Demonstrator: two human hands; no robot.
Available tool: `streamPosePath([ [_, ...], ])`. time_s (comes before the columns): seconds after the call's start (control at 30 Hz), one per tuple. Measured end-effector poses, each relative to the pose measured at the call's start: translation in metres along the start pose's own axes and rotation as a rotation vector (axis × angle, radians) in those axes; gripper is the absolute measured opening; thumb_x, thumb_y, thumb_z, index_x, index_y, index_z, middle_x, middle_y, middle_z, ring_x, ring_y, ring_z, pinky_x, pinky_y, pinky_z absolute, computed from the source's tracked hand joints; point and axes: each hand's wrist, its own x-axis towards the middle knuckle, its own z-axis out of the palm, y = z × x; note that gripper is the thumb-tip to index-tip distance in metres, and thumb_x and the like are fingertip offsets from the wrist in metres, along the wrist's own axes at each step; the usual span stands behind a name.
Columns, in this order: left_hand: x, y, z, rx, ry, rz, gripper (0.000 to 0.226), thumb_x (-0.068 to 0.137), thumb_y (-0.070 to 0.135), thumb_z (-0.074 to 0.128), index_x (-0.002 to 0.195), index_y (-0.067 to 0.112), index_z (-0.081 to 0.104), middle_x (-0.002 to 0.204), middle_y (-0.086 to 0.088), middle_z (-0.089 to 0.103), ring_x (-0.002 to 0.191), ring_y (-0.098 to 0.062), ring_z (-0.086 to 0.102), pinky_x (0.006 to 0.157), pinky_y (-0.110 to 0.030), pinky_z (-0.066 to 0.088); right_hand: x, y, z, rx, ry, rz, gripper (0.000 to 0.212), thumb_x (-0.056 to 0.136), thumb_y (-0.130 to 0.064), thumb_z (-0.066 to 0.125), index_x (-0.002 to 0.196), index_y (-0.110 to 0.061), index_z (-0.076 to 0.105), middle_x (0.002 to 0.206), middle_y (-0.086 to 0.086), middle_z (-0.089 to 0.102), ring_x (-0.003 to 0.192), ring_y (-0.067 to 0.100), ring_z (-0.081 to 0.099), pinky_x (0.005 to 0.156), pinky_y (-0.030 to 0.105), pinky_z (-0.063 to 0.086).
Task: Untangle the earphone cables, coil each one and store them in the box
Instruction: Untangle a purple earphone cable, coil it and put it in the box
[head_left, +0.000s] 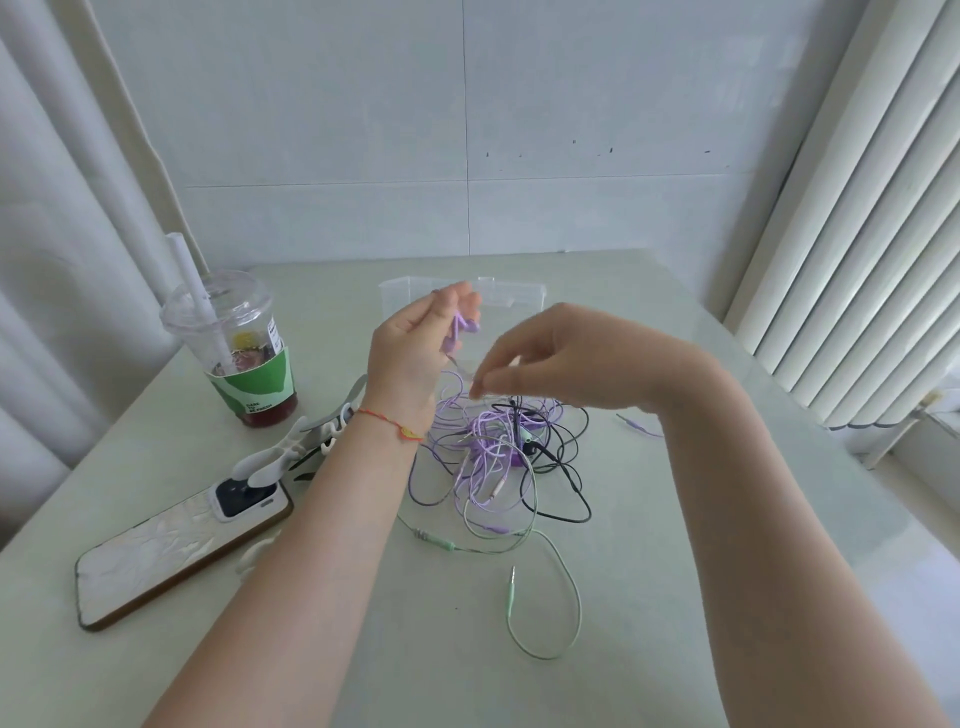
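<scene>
The cables (498, 452) lie mid-table (675, 597) in a loose knot of purple, black and pale green strands, with a green plug (511, 597) trailing toward the viewer and a purple plug (636, 425) off to the right. The left hand (415, 353) is raised above the knot, fingers closed on purple earbuds (464, 327). The right hand (561, 358) pinches a thin strand just above the heap. The clear box (511, 293) stands behind both hands, and a cup (239, 343) and phone (171, 551) sit left.
</scene>
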Motion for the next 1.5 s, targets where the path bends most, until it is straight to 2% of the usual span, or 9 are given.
streamPosePath([
  [0.2, -0.001, 0.002, 0.001, -0.134, 0.057, -0.024, 0.017, 0.098, 0.021, 0.055, 0.092, 0.017, 0.070, 0.103, -0.005, 0.070, 0.111, -0.016, 0.066, 0.099, -0.033, 0.047, 0.006, -0.012, 0.021, -0.257, -0.288, 0.073, 0.026, 0.097, -0.032, 0.053, 0.117, -0.043, 0.065, 0.046, -0.042, 0.043, 0.054, -0.025, 0.043, 0.057, 0.004, 0.034],
  [0.33, 0.001, -0.001, -0.002, -0.183, 0.024, -0.044, 0.028, 0.099, 0.027, 0.052, 0.113, 0.007, 0.066, 0.102, 0.007, 0.072, 0.112, -0.008, 0.064, 0.100, -0.033, 0.046, 0.014, -0.011, 0.033, -0.278, -0.295, 0.087, 0.029, 0.097, -0.034, 0.049, 0.117, -0.047, 0.065, 0.079, -0.030, 0.052, 0.067, -0.012, 0.047, 0.068, 0.010, 0.035],
  [0.43, 0.002, 0.000, -0.005, -0.127, 0.037, -0.002, 0.024, 0.098, 0.024, 0.055, 0.104, 0.006, 0.070, 0.092, 0.004, 0.073, 0.107, -0.009, 0.067, 0.090, -0.027, 0.051, 0.014, -0.011, 0.032, -0.257, -0.285, 0.095, 0.028, 0.096, -0.033, 0.049, 0.113, -0.046, 0.067, 0.074, -0.026, 0.054, 0.062, -0.008, 0.047, 0.066, 0.016, 0.037],
  [0.63, 0.007, -0.008, -0.014, 0.360, -0.126, -0.067, 0.023, 0.098, 0.016, 0.053, 0.082, 0.013, 0.068, 0.064, -0.010, 0.058, 0.055, -0.016, 0.052, 0.056, -0.024, 0.046, 0.009, -0.008, 0.012, -0.054, 0.074, 0.003, 0.026, 0.091, -0.017, 0.051, 0.094, -0.029, 0.074, 0.047, -0.020, 0.049, 0.040, 0.005, 0.036, 0.042, 0.012, 0.028],
  [0.73, 0.005, -0.005, -0.014, 0.239, -0.264, -0.225, 0.025, 0.102, 0.016, 0.045, 0.081, 0.009, 0.058, 0.051, 0.001, 0.049, 0.051, -0.016, 0.050, 0.066, -0.038, 0.057, 0.011, 0.002, 0.002, 0.048, 0.322, 0.042, 0.018, 0.091, -0.018, 0.056, 0.087, -0.022, 0.073, 0.048, -0.012, 0.048, 0.036, 0.007, 0.032, 0.039, 0.015, 0.026],
  [0.87, 0.002, 0.000, -0.015, 0.116, -0.460, -0.308, 0.032, 0.102, 0.021, 0.042, 0.076, 0.011, 0.057, 0.056, 0.000, 0.041, 0.051, -0.016, 0.045, 0.053, -0.031, 0.054, 0.016, 0.019, -0.005, 0.121, 0.585, 0.115, 0.015, 0.089, -0.022, 0.059, 0.083, -0.018, 0.072, 0.041, -0.010, 0.040, 0.033, 0.007, 0.030, 0.035, 0.015, 0.021],
  [1.1, -0.009, 0.014, -0.010, -0.108, -0.785, -0.364, 0.030, 0.098, 0.026, 0.041, 0.081, 0.014, 0.063, 0.061, 0.003, 0.036, 0.054, -0.013, 0.042, 0.054, -0.028, 0.052, 0.026, 0.033, -0.001, 0.238, 0.748, 0.104, 0.016, 0.091, -0.020, 0.058, 0.083, -0.016, 0.071, 0.044, -0.009, 0.034, 0.036, 0.008, 0.025, 0.037, 0.018, 0.021],
  [1.33, -0.018, 0.029, -0.004, -0.459, -0.584, -0.229, 0.026, 0.085, 0.024, 0.053, 0.090, 0.022, 0.078, 0.090, 0.006, 0.073, 0.091, -0.014, 0.071, 0.050, -0.019, 0.054, 0.029, 0.032, 0.012, 0.076, 0.322, 0.069, 0.031, 0.097, -0.030, 0.052, 0.068, -0.032, 0.066, 0.054, -0.004, 0.046, 0.042, 0.005, 0.038, 0.048, 0.023, 0.033],
  [1.5, -0.010, 0.023, -0.005, -0.458, -0.373, -0.165, 0.023, 0.096, 0.016, 0.047, 0.109, 0.019, 0.066, 0.118, 0.004, 0.069, 0.113, -0.018, 0.065, 0.058, -0.019, 0.056, 0.032, 0.026, 0.021, -0.012, 0.163, 0.080, 0.025, 0.099, -0.037, 0.047, 0.077, -0.036, 0.059, 0.060, -0.003, 0.056, 0.039, 0.000, 0.041, 0.048, 0.017, 0.035],
])
